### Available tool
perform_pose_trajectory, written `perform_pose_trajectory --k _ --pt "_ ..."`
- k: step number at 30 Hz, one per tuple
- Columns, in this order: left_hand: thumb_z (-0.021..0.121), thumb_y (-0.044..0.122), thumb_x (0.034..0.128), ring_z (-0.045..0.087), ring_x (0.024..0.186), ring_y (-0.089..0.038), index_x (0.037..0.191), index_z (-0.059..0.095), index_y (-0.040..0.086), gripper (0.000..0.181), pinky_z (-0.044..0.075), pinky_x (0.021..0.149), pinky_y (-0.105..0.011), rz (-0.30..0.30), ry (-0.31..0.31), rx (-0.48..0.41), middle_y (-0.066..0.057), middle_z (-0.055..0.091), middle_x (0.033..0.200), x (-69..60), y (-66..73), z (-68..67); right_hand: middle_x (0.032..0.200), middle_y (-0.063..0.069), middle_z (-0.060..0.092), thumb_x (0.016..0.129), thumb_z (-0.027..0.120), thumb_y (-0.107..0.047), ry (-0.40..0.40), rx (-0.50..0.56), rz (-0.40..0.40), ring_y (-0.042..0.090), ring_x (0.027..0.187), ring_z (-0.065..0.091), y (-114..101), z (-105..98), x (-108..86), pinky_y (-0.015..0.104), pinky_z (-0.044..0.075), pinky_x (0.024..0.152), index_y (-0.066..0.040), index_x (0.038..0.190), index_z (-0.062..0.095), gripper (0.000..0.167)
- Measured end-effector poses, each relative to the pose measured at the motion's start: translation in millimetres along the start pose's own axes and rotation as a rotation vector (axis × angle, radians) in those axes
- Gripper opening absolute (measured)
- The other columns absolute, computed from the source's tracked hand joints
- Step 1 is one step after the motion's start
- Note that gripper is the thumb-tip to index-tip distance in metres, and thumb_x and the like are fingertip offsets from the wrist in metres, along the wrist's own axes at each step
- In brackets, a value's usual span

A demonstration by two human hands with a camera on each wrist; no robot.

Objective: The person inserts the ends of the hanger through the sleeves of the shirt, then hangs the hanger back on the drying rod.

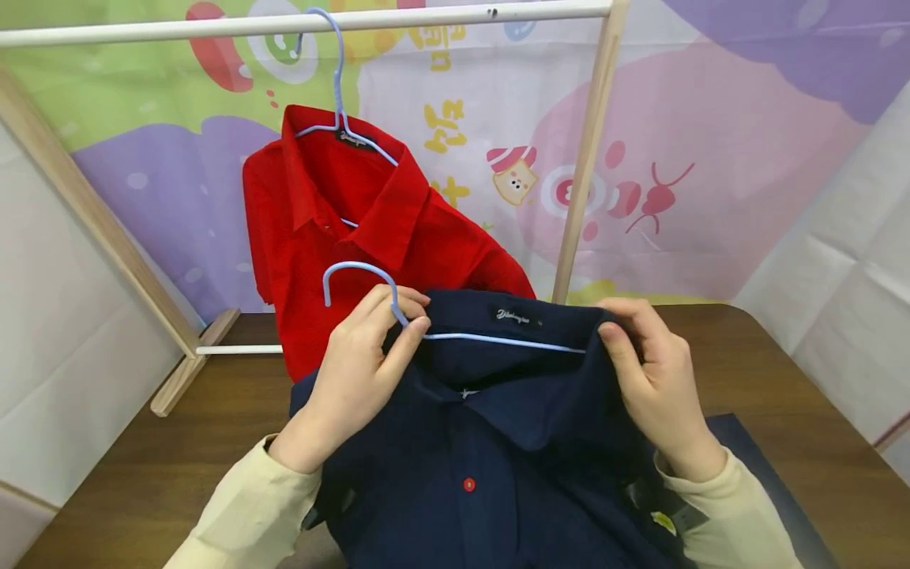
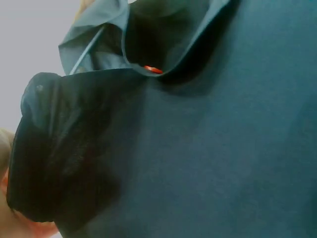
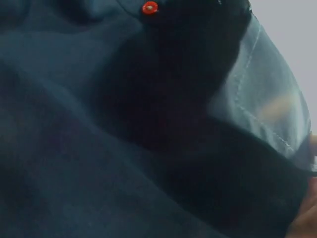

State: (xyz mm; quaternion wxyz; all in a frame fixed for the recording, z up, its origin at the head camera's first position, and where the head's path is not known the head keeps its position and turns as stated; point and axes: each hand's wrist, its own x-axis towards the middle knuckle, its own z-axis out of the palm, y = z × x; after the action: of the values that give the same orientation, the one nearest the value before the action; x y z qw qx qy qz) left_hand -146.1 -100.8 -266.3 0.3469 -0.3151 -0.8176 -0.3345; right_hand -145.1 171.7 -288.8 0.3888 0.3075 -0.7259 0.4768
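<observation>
A navy shirt (image 1: 426, 466) with a red button (image 1: 469, 484) is held up in front of me in the head view. My left hand (image 1: 355, 375) pinches the left end of its collar together with the neck of a light blue hanger (image 1: 359, 265). The hanger's bar shows inside the collar opening; its lower part is hidden in the shirt. On the other side, my right hand (image 1: 657, 367) grips the right end of the collar between thumb and fingers. Navy cloth (image 2: 208, 139) fills most of the left wrist view, and the right wrist view shows a red button (image 3: 149, 7).
A red shirt (image 1: 455, 229) hangs on a similar hanger (image 1: 338, 71) from the rack's white rail (image 1: 455, 17), behind the navy shirt. Wooden rack legs (image 1: 590, 150) stand at either side on the brown table (image 1: 739, 356). A dark flat item (image 1: 753, 466) lies at right.
</observation>
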Motion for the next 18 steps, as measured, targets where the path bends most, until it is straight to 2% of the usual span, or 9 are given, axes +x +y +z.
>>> perform_pose_trajectory --k 4,9,12,18 --pt "0.06 0.009 0.0862 0.057 0.096 -0.012 0.09 0.057 0.007 0.005 0.045 0.08 -0.026 0.02 -0.033 -0.026 -0.004 0.06 0.1 1.6 3.8 -0.9 0.096 0.003 0.064 0.09 0.055 -0.016 -0.1 -0.127 -0.038 0.004 0.085 0.057 1 4 -2.5 0.013 0.042 0.08 -0.004 0.106 0.06 0.021" --pt "0.06 0.011 0.0867 0.055 0.092 -0.014 0.087 0.059 0.008 0.003 0.043 0.081 -0.029 0.068 -0.056 0.001 -0.004 0.061 0.095 2.7 10.6 1.6 0.092 0.003 0.067 0.08 0.06 -0.048 -0.214 -0.31 -0.123 0.009 0.069 0.059 4 12 -8.2 0.022 0.046 0.063 -0.01 0.107 0.059 0.047" --pt "0.06 0.015 0.0869 0.055 0.091 -0.015 0.087 0.06 0.009 0.005 0.043 0.083 -0.031 0.096 -0.067 0.025 -0.002 0.061 0.094 2.2 14.8 3.3 0.085 0.003 0.068 0.074 0.066 -0.05 -0.226 -0.372 -0.146 0.009 0.06 0.056 5 16 -11.0 0.026 0.044 0.054 -0.01 0.102 0.06 0.049" --pt "0.06 0.023 0.0875 0.055 0.092 -0.018 0.09 0.062 0.01 0.014 0.04 0.091 -0.032 0.167 -0.111 0.15 -0.003 0.06 0.093 2.9 21.5 6.3 0.071 0.0 0.065 0.08 0.063 -0.044 -0.217 -0.408 -0.176 0.009 0.054 0.055 4 24 -13.0 0.027 0.044 0.051 -0.011 0.092 0.062 0.035"
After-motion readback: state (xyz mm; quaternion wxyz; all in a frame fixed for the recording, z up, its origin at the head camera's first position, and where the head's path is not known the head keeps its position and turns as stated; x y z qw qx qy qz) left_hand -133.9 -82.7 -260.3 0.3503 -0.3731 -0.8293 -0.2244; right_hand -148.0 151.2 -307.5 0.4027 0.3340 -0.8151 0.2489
